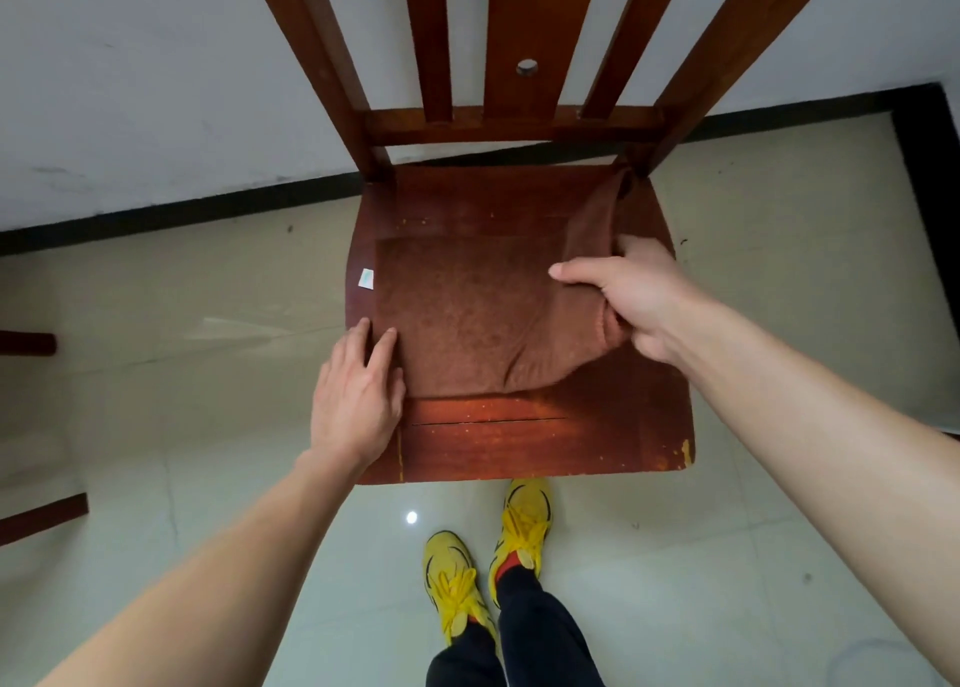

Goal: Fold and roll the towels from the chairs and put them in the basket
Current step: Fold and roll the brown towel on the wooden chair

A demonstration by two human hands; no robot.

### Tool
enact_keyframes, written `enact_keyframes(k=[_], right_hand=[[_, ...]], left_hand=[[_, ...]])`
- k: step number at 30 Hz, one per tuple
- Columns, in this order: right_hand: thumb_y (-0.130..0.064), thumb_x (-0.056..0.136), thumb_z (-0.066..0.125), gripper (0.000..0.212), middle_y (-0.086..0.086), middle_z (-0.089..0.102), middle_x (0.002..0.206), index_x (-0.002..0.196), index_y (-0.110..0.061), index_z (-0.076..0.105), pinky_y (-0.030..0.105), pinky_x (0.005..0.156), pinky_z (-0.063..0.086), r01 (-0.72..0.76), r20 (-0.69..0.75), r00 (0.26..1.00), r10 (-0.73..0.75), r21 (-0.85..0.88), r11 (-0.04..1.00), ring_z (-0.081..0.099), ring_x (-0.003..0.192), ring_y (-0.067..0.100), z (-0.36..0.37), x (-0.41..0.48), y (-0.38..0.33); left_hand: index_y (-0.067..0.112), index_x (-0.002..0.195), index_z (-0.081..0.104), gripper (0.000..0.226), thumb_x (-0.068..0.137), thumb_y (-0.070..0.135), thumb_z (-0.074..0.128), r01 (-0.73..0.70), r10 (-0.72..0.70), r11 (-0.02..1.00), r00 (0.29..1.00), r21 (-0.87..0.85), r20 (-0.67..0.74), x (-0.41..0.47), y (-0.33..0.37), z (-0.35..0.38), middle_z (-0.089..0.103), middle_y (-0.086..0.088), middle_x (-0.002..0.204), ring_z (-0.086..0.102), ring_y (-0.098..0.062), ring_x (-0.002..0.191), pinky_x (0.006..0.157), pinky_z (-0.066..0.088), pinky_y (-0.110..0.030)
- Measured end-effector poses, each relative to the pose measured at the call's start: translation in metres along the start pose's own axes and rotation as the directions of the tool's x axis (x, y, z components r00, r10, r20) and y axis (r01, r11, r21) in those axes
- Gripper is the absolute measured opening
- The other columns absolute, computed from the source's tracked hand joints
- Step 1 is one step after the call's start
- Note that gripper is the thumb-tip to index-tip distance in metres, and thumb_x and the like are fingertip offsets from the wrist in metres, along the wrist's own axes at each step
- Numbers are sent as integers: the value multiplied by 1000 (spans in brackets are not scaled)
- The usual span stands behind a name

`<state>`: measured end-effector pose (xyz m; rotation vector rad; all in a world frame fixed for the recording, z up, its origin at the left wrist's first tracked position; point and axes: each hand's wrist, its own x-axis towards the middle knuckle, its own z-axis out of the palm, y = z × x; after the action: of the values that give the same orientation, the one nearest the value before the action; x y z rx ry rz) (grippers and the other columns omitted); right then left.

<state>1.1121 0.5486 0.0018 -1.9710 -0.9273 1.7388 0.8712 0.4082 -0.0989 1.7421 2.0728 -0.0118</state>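
Towel: a brown towel (467,317) is lying across the seat of the wooden chair (519,447), mostly flat on the left and middle, with its right side being raised off the wood and bunching into folds.
Left hand: the left hand (356,390) is resting palm down with straight fingers, pressing the towel's near-left corner against the seat.
Right hand: the right hand (639,297) is gripping the towel's right edge, thumb lying on top and fingers curling underneath, holding that side up above the seat.
Label: a small white label (366,278) is sticking out from the towel's left edge.
Chair: its slatted backrest (524,37) is standing towards the white wall (156,89); the front strip of the seat is showing bare and worn wood.
Floor: the person is standing on pale glossy tiles (208,478) just in front of the chair, wearing yellow shoes (452,582) and dark trousers (540,629).
Left edge: dark wooden pieces (41,517) are poking into view.
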Motion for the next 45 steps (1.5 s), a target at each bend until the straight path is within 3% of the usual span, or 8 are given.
enact_keyframes(k=[11, 21, 25, 29, 33, 35, 40, 45], right_hand=[[-23, 82, 69, 38, 9, 64, 113, 116, -18, 52, 33, 84, 48, 184, 59, 979, -196, -675, 715, 61, 104, 32, 158, 17, 27], [-37, 89, 59, 21, 4, 72, 91, 99, -21, 69, 38, 85, 53, 358, 148, 932, -332, -531, 768, 66, 92, 24, 150, 25, 42], [-17, 96, 45, 32, 6, 57, 130, 125, -16, 59, 42, 97, 42, 486, 132, 726, -675, -794, 367, 46, 124, 26, 96, 36, 50], [-30, 101, 35, 51, 7, 14, 161, 151, -20, 27, 48, 112, 24, 410, 232, 796, -558, -886, 216, 8, 149, 25, 82, 56, 74], [-40, 102, 31, 55, 3, 5, 163, 153, -26, 19, 46, 113, 22, 439, 287, 782, -553, -883, 163, 6, 150, 23, 77, 66, 81], [-43, 100, 36, 56, 4, 12, 162, 152, -26, 23, 45, 112, 25, 454, 252, 774, -581, -861, 231, 14, 148, 23, 69, 69, 82], [-58, 91, 48, 61, -3, 64, 113, 137, -19, 43, 37, 87, 47, 225, -178, 893, -412, -617, 754, 60, 106, 21, 65, 55, 80], [-61, 86, 55, 55, 2, 69, 104, 117, -17, 60, 35, 82, 51, 7, -205, 968, -146, -558, 830, 64, 99, 26, 73, 53, 83]], left_hand=[[12, 132, 51, 40, 94, 21, 50, 201, -193, 973, 978, -117, 74, -31, -35, -9, 48, -14, 132, 47, -34, 119, 87, 46, -41], [6, 127, 54, 37, 94, 16, 43, 302, -315, 930, 948, -211, -33, -23, -45, -12, 51, -16, 127, 48, -34, 116, 86, 44, -42], [2, 124, 56, 43, 86, 16, 42, 103, -145, 979, 959, -177, -244, 0, -21, -21, 50, -25, 132, 48, -42, 118, 94, 43, -46], [12, 139, 47, 50, 90, 19, 42, -187, 187, 982, 962, 20, -199, 35, 18, -15, 34, -20, 151, 30, -38, 140, 111, 30, -47], [25, 151, 26, 57, 98, 45, 29, -162, 175, 976, 981, 142, -80, 57, -1, 8, 17, -10, 160, 13, -31, 147, 116, 20, -49], [25, 152, 20, 62, 97, 50, 27, -146, 157, 981, 984, 129, -82, 59, -9, 17, 13, -9, 161, 10, -30, 148, 118, 16, -47], [21, 153, 17, 64, 97, 50, 26, -121, 132, 986, 987, 111, -97, 58, -5, 24, 10, -9, 161, 6, -28, 148, 119, 12, -46], [20, 153, 13, 64, 98, 49, 25, -56, 62, 993, 996, 100, -61, 48, 12, 25, 5, -12, 161, 1, -30, 149, 120, 11, -45]])
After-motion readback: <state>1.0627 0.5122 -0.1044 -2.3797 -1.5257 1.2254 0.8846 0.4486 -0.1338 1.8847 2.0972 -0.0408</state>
